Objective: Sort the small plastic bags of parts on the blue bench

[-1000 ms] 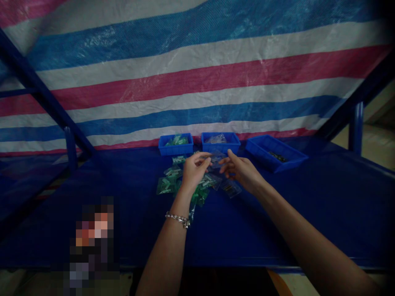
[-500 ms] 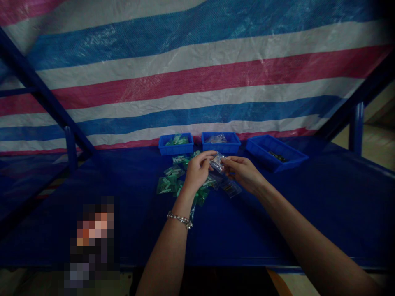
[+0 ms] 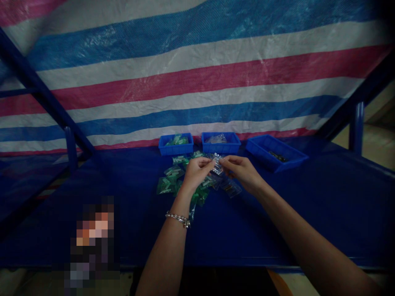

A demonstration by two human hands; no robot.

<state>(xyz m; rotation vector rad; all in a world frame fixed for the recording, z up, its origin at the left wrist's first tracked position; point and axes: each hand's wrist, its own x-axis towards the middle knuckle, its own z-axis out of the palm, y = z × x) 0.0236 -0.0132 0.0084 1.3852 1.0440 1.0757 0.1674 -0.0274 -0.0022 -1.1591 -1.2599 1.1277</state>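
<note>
My left hand (image 3: 195, 173) and my right hand (image 3: 242, 172) meet over a blue table, both pinching one small clear plastic bag (image 3: 217, 164) between their fingertips. The bag is crumpled and its contents are too small to name. Under and to the left of my hands lies a heap of small green-printed packets (image 3: 170, 179). A few clear packets (image 3: 231, 188) lie just below my right hand. A bead bracelet (image 3: 178, 219) sits on my left wrist.
Three blue trays stand at the back: the left tray (image 3: 175, 148) holds green packets, the middle tray (image 3: 221, 146) clear bags, the right tray (image 3: 275, 158) a few dark parts. A striped tarpaulin (image 3: 197, 70) hangs behind. Blue frame posts (image 3: 357, 125) flank the table.
My hands came together: a second ago they were apart with fingers loose, and now both pinch the clear bag, which has crumpled and shifted slightly lower and left.
</note>
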